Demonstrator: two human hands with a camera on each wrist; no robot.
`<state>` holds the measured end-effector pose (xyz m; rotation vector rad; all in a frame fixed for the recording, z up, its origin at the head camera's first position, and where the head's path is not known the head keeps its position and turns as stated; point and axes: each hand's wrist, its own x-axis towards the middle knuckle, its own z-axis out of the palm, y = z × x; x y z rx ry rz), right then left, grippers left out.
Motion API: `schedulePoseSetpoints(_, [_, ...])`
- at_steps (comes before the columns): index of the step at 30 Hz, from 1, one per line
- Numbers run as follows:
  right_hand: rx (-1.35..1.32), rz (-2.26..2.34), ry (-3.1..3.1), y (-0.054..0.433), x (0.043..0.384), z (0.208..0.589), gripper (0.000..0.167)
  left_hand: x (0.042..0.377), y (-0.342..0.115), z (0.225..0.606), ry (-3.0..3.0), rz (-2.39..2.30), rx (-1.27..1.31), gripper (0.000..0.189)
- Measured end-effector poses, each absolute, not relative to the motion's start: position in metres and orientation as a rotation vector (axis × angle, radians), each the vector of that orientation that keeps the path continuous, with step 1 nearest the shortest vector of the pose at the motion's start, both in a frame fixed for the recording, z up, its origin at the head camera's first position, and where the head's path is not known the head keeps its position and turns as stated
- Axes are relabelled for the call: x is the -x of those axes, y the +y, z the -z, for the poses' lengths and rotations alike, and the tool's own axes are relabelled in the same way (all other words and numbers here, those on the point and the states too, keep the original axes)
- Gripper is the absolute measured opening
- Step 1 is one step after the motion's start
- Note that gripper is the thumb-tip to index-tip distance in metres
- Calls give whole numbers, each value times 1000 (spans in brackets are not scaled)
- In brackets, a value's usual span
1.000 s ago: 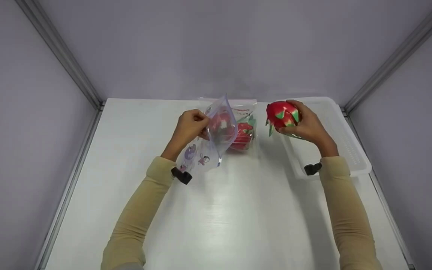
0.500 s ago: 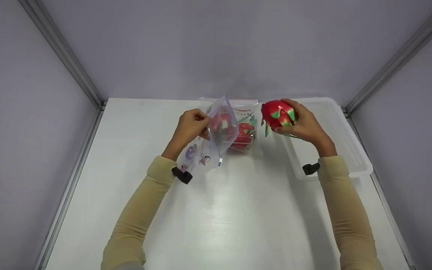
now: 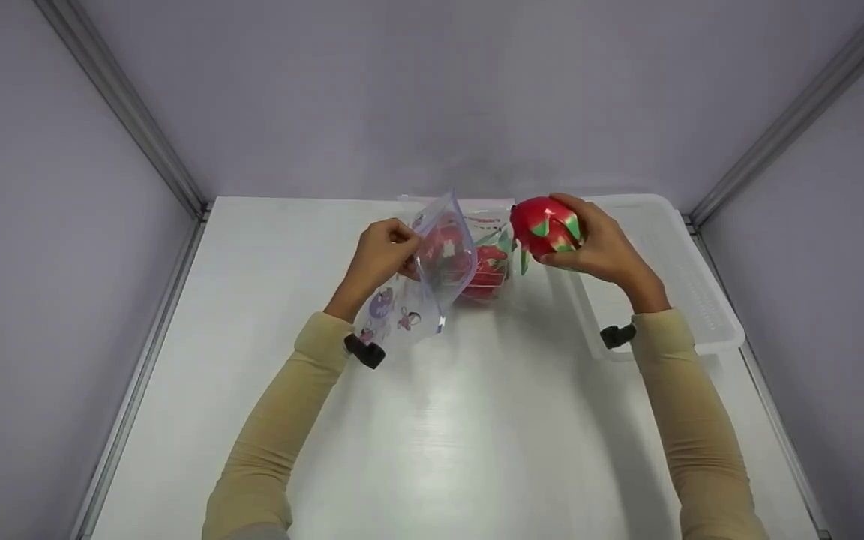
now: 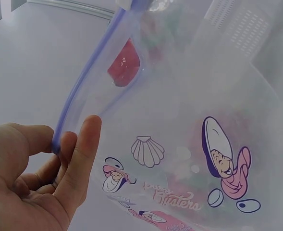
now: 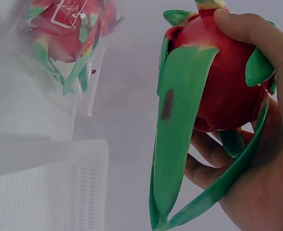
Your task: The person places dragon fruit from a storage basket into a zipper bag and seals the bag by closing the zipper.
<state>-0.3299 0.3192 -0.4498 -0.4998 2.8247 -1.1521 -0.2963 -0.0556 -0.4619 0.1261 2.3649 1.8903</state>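
In the head view my left hand [image 3: 381, 253] pinches the purple zip edge of a clear bag [image 3: 445, 259], whose mouth gapes toward the right. Cartoon oysters and a shell are printed on the plastic, plain in the left wrist view on the bag [image 4: 184, 139]. Red and green dragon fruit [image 3: 488, 271] shows inside it. My right hand [image 3: 601, 244] grips another dragon fruit [image 3: 544, 225], raised just right of the bag's mouth. Long green leaves [image 5: 182, 120] hang from this fruit in the right wrist view, with the thumb on its red skin.
A white perforated plastic basket [image 3: 709, 315] stands on the right of the white table [image 3: 432, 435], partly under the right hand. Grey walls [image 3: 432, 97] enclose the back and both sides.
My right hand has carried its dragon fruit a short way left, from over the basket's edge toward the bag. The left hand and the bag have stayed in place.
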Motion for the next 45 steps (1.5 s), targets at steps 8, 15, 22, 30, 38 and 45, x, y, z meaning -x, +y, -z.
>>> schedulePoseSetpoints(8, [541,1137,2825,313,327,446,99,297,-53,466,2358,-1890,-115,16])
schedulePoseSetpoints(15, [593,1157,2809,303,322,439,99,297,-51,467,2345,-1892,-113,13])
schedulePoseSetpoints(22, [643,1120,2815,293,319,436,98,298,-47,468,2325,-1918,-133,13])
schedulePoseSetpoints(30, [692,1142,2798,284,317,433,99,297,-44,471,2334,-1895,-157,15])
schedulePoseSetpoints(38, [763,1143,2788,275,314,430,99,297,-43,471,2346,-1886,-163,13])
schedulePoseSetpoints(45, [781,1132,2770,267,314,433,98,297,-42,471,2361,-1865,-138,11])
